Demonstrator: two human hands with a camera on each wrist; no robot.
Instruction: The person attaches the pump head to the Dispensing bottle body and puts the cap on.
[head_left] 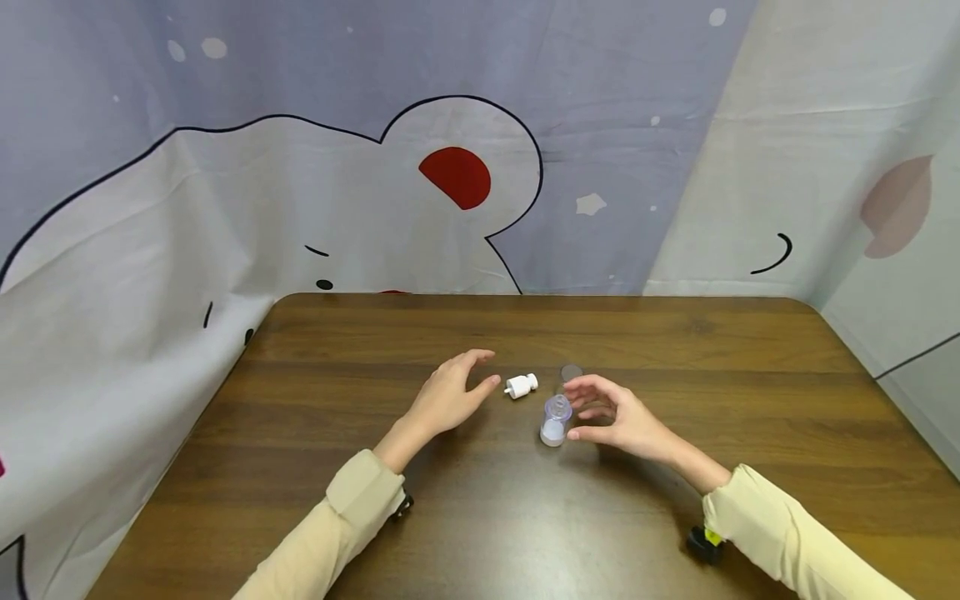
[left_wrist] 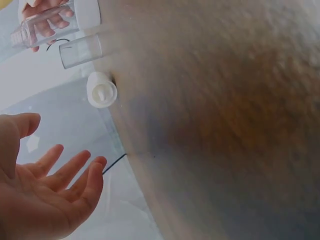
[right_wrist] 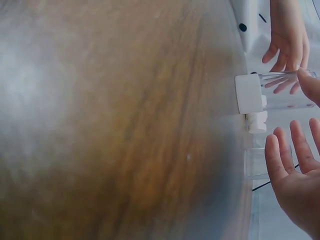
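Observation:
A clear bottle (head_left: 556,417) with a white base (right_wrist: 248,94) stands upright on the table. Around its right side my right hand (head_left: 621,421) is spread, thumb in front and fingers behind; whether the skin touches the bottle I cannot tell. To the left of the bottle, a small white pump head (head_left: 521,386) lies on its side, showing its end in the left wrist view (left_wrist: 101,90). My left hand (head_left: 448,393) hovers left of that pump head, fingers loosely extended and holding nothing. Behind the bottle is a clear, cup-like cap (left_wrist: 80,51), partly covered by my right fingers in the right wrist view.
The brown wooden table (head_left: 465,533) reaches back to a patterned curtain (head_left: 337,192) hanging along its far and left edges. Dark wrist devices (head_left: 703,546) sit under both sleeves.

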